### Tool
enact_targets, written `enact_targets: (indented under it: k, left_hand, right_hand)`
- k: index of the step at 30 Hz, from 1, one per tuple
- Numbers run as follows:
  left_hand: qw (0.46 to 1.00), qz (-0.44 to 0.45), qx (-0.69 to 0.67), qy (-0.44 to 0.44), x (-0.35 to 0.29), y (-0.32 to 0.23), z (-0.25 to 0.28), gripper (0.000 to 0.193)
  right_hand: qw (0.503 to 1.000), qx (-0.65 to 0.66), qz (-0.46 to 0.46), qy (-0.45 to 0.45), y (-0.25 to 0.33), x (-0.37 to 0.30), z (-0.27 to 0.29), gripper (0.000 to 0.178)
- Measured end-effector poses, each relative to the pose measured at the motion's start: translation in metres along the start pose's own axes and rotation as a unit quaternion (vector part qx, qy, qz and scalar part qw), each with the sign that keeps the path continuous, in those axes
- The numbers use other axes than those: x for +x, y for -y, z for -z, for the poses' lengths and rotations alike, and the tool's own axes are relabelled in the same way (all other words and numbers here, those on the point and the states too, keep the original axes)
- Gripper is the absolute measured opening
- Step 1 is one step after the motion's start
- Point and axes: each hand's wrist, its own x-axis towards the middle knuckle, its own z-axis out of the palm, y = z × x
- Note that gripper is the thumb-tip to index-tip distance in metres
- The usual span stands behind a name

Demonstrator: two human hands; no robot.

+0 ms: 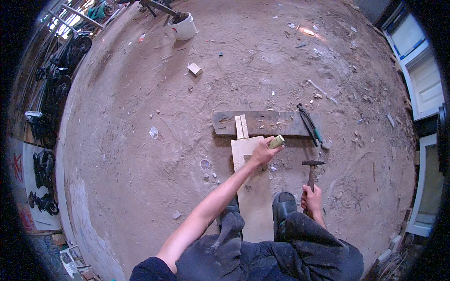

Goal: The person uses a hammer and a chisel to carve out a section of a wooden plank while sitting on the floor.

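My left hand is closed around a thick yellow-green handle, which looks like a chisel's; its lower end is hidden by the hand. It is held over the far end of a pale wooden board lying between my legs. From that end a narrow tongue with a lengthwise slit reaches over a dark plank on the ground. To the right, my right hand grips a hammer by its wooden handle, head pointing away from me. The hammer is apart from the board and chisel.
Pincers with a green grip lean across the dark plank's right end. Farther off are a small wooden block and a white bucket. Pale framed panels line the right side; motorbikes show at the left.
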Motion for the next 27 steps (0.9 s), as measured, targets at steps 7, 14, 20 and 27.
enact_targets:
  k: [7, 14, 20, 27]
  left_hand:
    - [1.0, -0.022, -0.007, -0.02, 0.003, 0.005, 0.001, 0.032]
    - [0.999, 0.031, 0.009, 0.037, 0.002, 0.011, 0.001, 0.03]
    - [1.0, -0.022, 0.004, 0.008, -0.002, 0.013, -0.004, 0.034]
    - [0.998, 0.014, -0.023, -0.052, 0.001, 0.003, 0.015, 0.035]
  right_hand:
    - [1.0, 0.018, -0.003, 0.014, 0.008, -0.005, -0.003, 0.024]
    - [1.0, 0.012, -0.023, 0.014, 0.006, -0.003, -0.004, 0.027]
    - [1.0, -0.013, 0.005, 0.024, -0.013, 0.007, 0.0, 0.026]
    - [0.966, -0.255, 0.047, -0.004, -0.081, 0.037, 0.002, 0.032]
